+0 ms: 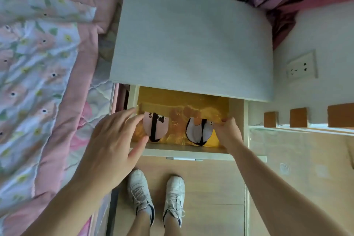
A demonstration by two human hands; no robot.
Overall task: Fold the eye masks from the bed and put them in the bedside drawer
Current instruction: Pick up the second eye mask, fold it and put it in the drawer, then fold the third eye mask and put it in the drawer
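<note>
The bedside drawer (188, 150) stands pulled out under the grey top of the nightstand (189, 44), so only its front part shows; the back is hidden beneath that top. A shiny yellow liner (182, 101) covers the drawer floor. Two folded eye masks lie on it, apart from each other: a pink eye mask (156, 128) at the left with a black strap across it and cut-off black lettering, and a white eye mask (198, 132) at the right, also crossed by a black strap.

The left hand (113, 143) hovers over the drawer's left front corner, fingers (134, 119) spread and holding nothing, their tips just beside the pink mask and covering its left edge. The right hand (228, 132) reaches into the drawer's right side, its fingers pinched together at the white mask's upper right edge; whether they grip the mask or the liner is hard to make out.

The bed (38, 82) with floral bedding lies to the left. White sneakers (157, 197) stand on the floor below.
</note>
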